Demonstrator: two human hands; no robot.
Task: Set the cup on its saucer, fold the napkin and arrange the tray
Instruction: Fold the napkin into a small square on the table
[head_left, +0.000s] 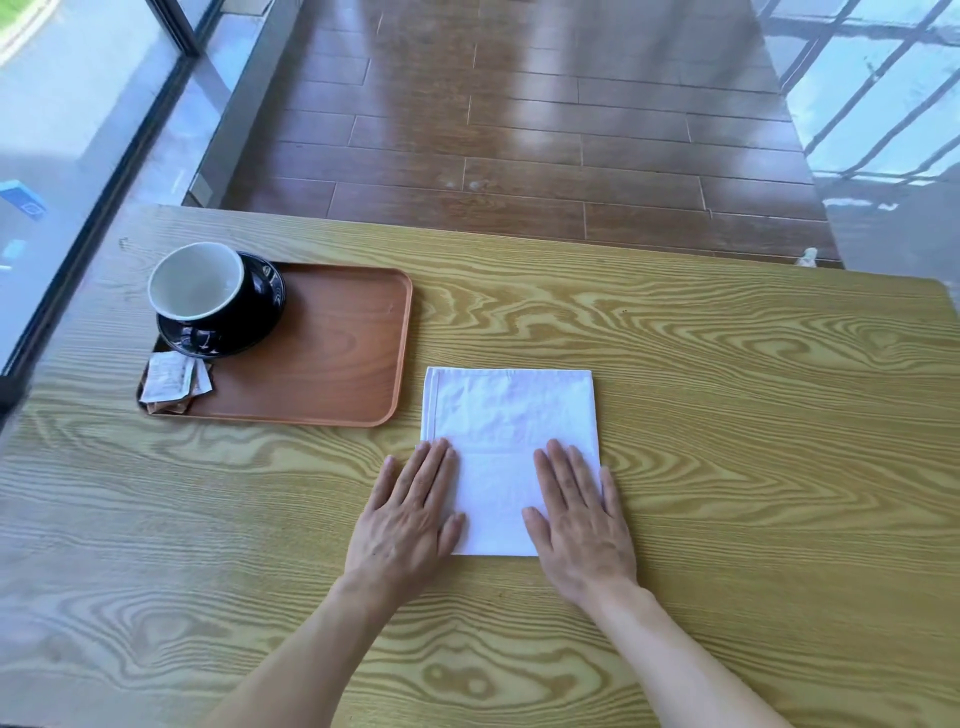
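Underneath, grained wooden table beside plank floor

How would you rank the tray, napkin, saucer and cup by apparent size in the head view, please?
1. Tray
2. Napkin, though it lies nearer the camera and the hands cover part of it
3. Saucer
4. Cup

A single head-worn view looks forward and steeply down, close over the wooden table.
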